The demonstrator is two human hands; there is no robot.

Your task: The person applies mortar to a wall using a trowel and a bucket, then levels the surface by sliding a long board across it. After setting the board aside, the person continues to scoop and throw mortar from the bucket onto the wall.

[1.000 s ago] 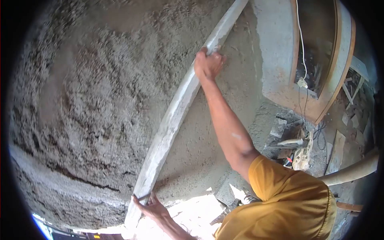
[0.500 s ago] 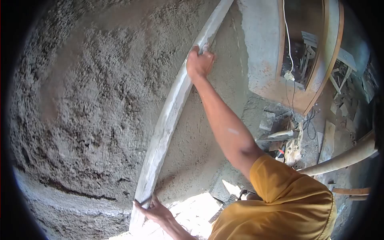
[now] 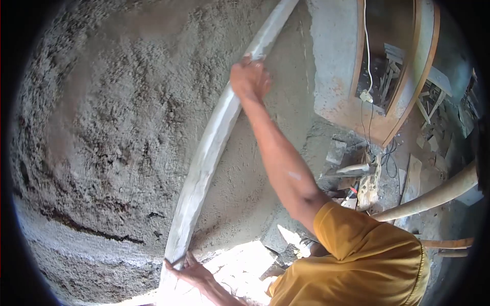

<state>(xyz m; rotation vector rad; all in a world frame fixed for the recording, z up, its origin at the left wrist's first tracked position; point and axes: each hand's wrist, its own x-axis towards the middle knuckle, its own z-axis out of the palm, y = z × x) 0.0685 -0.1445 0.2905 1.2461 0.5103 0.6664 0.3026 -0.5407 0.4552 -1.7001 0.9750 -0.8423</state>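
Observation:
A long, pale straightedge [image 3: 206, 153], smeared with mortar, lies slantwise against a plastered wall [image 3: 245, 178]. Its length looks curved in this wide view. High up on it, my right hand [image 3: 250, 79] is closed around the bar, back of the hand towards me. Near the lower end, my left hand [image 3: 193, 273] grips the bar from below, thumb and fingers at its edges. To the right of the bar the mortar looks smoother; on the left the coat [image 3: 112, 137] is rough and lumpy.
A wooden-framed opening [image 3: 383, 66] stands at upper right, with a white cable and socket [image 3: 366, 96] hanging by it. A pole [image 3: 429, 199] crosses at right. Rubble and boards [image 3: 411, 178] litter the floor. Bright light falls near my left hand.
The straightedge's lower part has shifted slightly left along the wall, and both hands have moved with it. My right hand has turned over a little and sits slightly further left.

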